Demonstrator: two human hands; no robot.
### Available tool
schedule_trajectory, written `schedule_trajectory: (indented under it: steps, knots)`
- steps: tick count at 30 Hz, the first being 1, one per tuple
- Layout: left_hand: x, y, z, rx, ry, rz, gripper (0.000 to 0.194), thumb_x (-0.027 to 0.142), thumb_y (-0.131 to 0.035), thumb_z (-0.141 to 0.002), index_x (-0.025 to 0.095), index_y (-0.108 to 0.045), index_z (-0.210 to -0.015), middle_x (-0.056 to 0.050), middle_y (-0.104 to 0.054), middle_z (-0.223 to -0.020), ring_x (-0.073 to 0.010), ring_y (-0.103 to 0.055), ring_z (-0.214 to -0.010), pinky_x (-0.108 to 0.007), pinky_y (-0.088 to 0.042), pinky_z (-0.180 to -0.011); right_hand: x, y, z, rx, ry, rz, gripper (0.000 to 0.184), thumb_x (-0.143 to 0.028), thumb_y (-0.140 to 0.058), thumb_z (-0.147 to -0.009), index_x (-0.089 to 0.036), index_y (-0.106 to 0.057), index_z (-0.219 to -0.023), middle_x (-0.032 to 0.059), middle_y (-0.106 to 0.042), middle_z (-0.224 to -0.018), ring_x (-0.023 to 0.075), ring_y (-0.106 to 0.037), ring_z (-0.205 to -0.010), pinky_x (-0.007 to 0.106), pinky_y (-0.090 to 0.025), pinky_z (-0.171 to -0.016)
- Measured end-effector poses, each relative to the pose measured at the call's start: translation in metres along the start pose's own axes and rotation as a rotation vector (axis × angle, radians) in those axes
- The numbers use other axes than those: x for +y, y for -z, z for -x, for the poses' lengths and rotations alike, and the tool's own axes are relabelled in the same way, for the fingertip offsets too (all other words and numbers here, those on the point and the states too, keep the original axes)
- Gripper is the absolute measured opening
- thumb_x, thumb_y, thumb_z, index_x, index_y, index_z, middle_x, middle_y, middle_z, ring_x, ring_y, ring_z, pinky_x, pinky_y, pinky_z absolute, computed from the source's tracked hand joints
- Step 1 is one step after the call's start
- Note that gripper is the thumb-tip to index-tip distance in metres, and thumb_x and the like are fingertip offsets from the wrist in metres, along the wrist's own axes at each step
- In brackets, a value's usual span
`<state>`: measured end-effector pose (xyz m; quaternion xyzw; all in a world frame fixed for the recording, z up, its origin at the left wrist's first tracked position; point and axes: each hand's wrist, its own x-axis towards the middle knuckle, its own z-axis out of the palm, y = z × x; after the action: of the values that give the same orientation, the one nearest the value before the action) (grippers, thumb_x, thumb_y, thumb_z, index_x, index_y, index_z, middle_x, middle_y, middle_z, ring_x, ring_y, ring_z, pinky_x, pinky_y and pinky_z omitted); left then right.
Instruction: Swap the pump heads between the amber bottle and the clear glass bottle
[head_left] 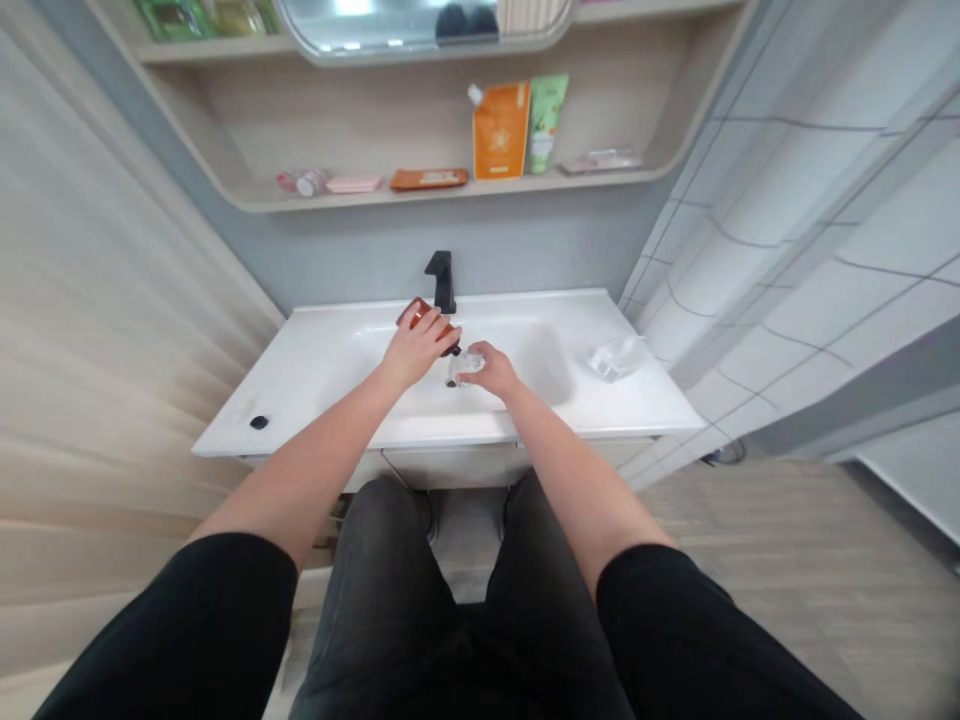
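Note:
My left hand [414, 347] is wrapped round a reddish-brown bottle [424, 318], tilted so its dark neck points down to the right. That neck is right at the mouth of a small clear container [469, 364], which my right hand [491, 370] grips from the right side. Both hands are over the white sink basin [541, 355]. I cannot make out whether liquid is flowing between the two. Behind the bottle stands the black faucet [442, 280].
On the right of the counter [300, 345] lies a crumpled clear plastic item [615, 357]; a small black cap [259, 422] sits at the left. Above, a shelf holds an orange pouch [501, 132], a green tube [547, 122] and an orange packet [428, 179]. A mirror [390, 25] hangs higher.

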<state>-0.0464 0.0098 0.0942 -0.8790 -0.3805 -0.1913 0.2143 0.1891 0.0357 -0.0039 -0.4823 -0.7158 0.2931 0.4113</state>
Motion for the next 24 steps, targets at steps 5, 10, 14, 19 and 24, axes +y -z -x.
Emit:
schedule_trajectory:
  steps: [5,10,14,19,24]
  knots:
    - [-0.002,0.014,-0.014,-0.009,-0.067,0.023,0.048,0.015,-0.054,-0.109,0.033,-0.071,-0.151,-0.012,-0.069,-0.160,-0.0327,-0.052,-0.163,-0.071,-0.028,-0.141,-0.005,0.002,0.001,0.036,0.007,-0.053,0.075,-0.050,-0.100,-0.063,-0.022,-0.069,-0.126,0.0099,-0.081,-0.128,0.0304,-0.075,-0.113,0.042,-0.059,-0.103]
    - [-0.002,0.025,-0.025,-0.030,-0.134,-0.003,0.049,0.014,-0.057,-0.107,0.033,-0.071,-0.151,-0.013,-0.069,-0.161,-0.0335,-0.053,-0.163,-0.073,-0.030,-0.140,-0.009,0.004,0.003,0.045,0.002,-0.081,0.077,-0.051,-0.098,-0.063,-0.021,-0.068,-0.128,0.0084,-0.081,-0.121,0.0285,-0.074,-0.103,0.040,-0.059,-0.096]
    - [-0.004,0.030,-0.031,-0.034,-0.184,-0.026,0.047,0.013,-0.055,-0.108,0.031,-0.072,-0.149,-0.013,-0.070,-0.159,-0.0324,-0.053,-0.163,-0.071,-0.033,-0.139,-0.009,0.005,0.003,0.057,0.002,-0.084,0.078,-0.051,-0.098,-0.063,-0.023,-0.068,-0.130,0.0076,-0.081,-0.121,0.0287,-0.074,-0.103,0.040,-0.059,-0.096]
    - [-0.005,0.035,-0.037,-0.044,-0.238,-0.021,0.045,0.015,-0.052,-0.111,0.030,-0.072,-0.148,-0.012,-0.070,-0.158,-0.0305,-0.053,-0.163,-0.066,-0.036,-0.139,-0.007,0.003,0.002,0.072,0.021,-0.091,0.081,-0.053,-0.099,-0.063,-0.022,-0.068,-0.132,0.0067,-0.080,-0.122,0.0279,-0.073,-0.104,0.039,-0.059,-0.098]
    - [-0.004,0.042,-0.044,-0.084,-0.264,-0.033,0.045,0.016,-0.053,-0.110,0.030,-0.071,-0.150,-0.012,-0.070,-0.159,-0.0305,-0.052,-0.163,-0.065,-0.037,-0.139,-0.008,0.005,0.002,0.081,0.026,-0.097,0.080,-0.052,-0.098,-0.064,-0.023,-0.068,-0.133,0.0064,-0.080,-0.124,0.0285,-0.074,-0.107,0.040,-0.058,-0.100]
